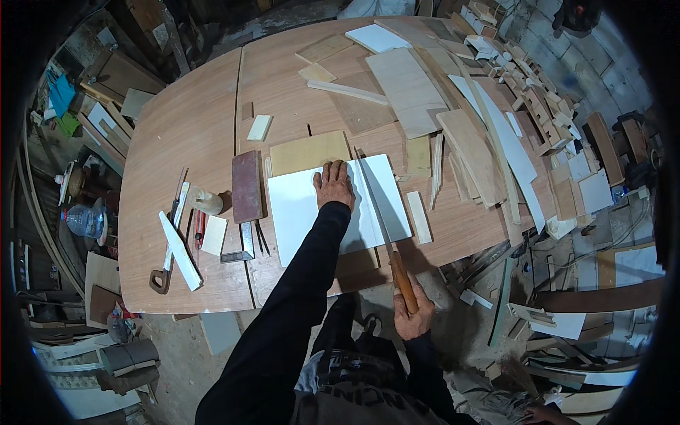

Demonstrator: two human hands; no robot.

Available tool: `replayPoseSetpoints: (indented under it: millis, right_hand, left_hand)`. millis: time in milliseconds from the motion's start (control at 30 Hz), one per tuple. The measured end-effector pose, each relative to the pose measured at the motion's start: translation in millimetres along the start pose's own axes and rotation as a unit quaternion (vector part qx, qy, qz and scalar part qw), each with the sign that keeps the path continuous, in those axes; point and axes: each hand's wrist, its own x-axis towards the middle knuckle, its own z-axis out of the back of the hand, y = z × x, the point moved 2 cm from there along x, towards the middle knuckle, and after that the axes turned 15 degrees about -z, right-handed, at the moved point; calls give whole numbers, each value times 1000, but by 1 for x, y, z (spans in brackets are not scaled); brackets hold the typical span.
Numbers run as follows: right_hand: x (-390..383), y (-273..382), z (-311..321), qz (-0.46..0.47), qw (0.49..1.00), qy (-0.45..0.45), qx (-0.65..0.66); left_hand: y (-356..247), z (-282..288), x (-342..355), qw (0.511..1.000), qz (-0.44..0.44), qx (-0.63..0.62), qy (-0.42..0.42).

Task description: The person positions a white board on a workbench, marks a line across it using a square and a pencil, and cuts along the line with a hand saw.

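Observation:
A white rectangular board (294, 212) lies near the table's front edge, with a thin straight line running across its right part. My left hand (333, 185) presses flat on the board, its fingers stretched forward. My right hand (414, 316) is wrapped round the wooden handle of a handsaw (402, 280). The saw's long narrow blade lies over the right part of the board, its tip reaching the far edge. Whether the teeth have cut into the board, I cannot tell. A yellowish panel (308, 150) shows behind the board, partly hidden by it.
Left of the board are a reddish-brown block (247, 185), a try square (239, 245), a small jar (206, 201), a white strip (178, 249) and a second saw's handle (159, 281). Wooden panels (404, 88) crowd the table's far right. Offcuts (545, 127) are piled beyond.

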Motion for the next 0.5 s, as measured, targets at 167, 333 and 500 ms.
replayPoseSetpoints:
  millis: [167,333,500]
  right_hand:
    - [-2,4,3,24,1000,4,-3]
    - [-7,7,5,11,1000,-4,9]
    - [-13,5,6,15,1000,3,-18]
  left_hand:
    - [2,-1,-2,1000,5,5,-2]
    - [2,0,0,1000,6,-3,30]
    - [3,1,0,1000,8,-1,27]
